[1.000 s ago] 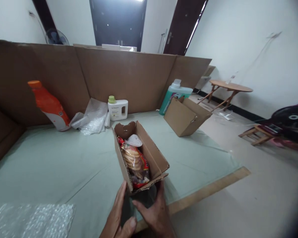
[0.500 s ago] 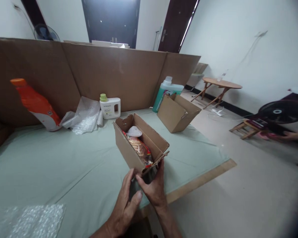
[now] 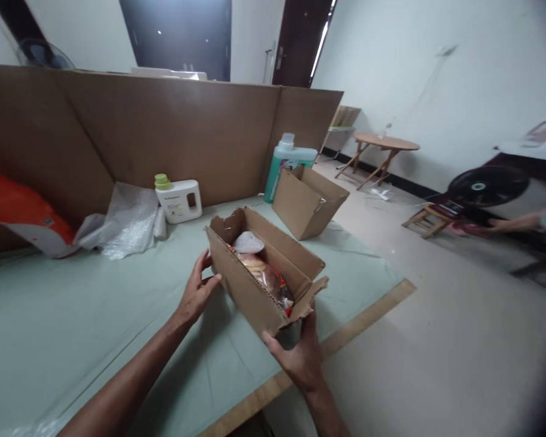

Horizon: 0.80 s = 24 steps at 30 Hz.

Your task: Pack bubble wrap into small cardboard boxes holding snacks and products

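An open-topped cardboard box (image 3: 250, 297) is between my two hands near the table's front edge. Inside lie a food packet (image 3: 266, 273) in clear and red wrapping and a whitish translucent piece (image 3: 249, 243). My right hand (image 3: 298, 358) grips the near end, thumb on the corner and fingers partly hidden under the torn flap. Against the far part of the box's left side rests my left hand (image 3: 199, 294), its fingertips partly behind the corner. Whether the box's bottom touches the cloth cannot be made out.
Behind the box stand a white bottle with a green cap (image 3: 179, 200), a teal liquid bottle (image 3: 279, 167) and a second cardboard box (image 3: 307, 203). Bubble wrap (image 3: 130, 221) and an orange bottle (image 3: 27, 212) lie left. A cardboard wall (image 3: 177, 133) borders the back. Another person's arm (image 3: 519, 224) shows right.
My left hand has moved from the box's near end up to its far left side. My right hand keeps its hold on the near end. The view has shifted right.
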{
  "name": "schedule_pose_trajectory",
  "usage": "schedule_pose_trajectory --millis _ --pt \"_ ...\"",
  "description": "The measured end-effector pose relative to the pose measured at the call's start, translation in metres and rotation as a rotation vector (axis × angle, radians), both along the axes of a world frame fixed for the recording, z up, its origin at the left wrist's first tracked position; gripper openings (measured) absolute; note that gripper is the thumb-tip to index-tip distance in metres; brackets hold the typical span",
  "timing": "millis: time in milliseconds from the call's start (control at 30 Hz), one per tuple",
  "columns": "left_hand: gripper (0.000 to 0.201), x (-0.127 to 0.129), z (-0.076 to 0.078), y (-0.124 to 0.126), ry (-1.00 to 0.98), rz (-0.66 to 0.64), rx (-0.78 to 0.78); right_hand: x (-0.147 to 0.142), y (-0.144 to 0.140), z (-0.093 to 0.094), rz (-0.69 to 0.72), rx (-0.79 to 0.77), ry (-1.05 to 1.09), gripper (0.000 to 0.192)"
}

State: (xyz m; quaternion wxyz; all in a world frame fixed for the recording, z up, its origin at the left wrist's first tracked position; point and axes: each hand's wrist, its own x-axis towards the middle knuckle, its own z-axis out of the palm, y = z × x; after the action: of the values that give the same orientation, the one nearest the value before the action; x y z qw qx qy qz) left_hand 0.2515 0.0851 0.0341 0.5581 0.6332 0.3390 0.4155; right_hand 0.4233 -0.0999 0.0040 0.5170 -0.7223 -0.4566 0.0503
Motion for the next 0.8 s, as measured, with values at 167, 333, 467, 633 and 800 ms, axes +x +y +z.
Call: schedule_pose_trajectory --millis 167,333,467,633,800 --pt "0.078 0.120 0.016 -0.008 -0.072 -0.293 0.083 0.085 -0.046 0.014 -0.247 0.076 -0.010 0.087" --pt "0.086 0.238 0.014 -0.015 -0.030 -0.404 0.002 0.173 -0.068 0.028 -0.273 0.158 -0.051 0.106" --pt "0.089 0.284 0.001 -0.011 0.034 -0.422 -0.052 0.218 -0.063 0.017 -0.245 0.129 0.034 0.109" --pt "0.093 0.293 -0.006 -0.001 0.077 -0.423 -0.024 0.239 -0.052 -0.003 -0.210 0.129 0.089 0.106" --pt "0.093 0.286 -0.004 0.001 0.134 -0.445 0.014 0.237 -0.042 -0.006 -0.184 0.167 0.096 0.108"
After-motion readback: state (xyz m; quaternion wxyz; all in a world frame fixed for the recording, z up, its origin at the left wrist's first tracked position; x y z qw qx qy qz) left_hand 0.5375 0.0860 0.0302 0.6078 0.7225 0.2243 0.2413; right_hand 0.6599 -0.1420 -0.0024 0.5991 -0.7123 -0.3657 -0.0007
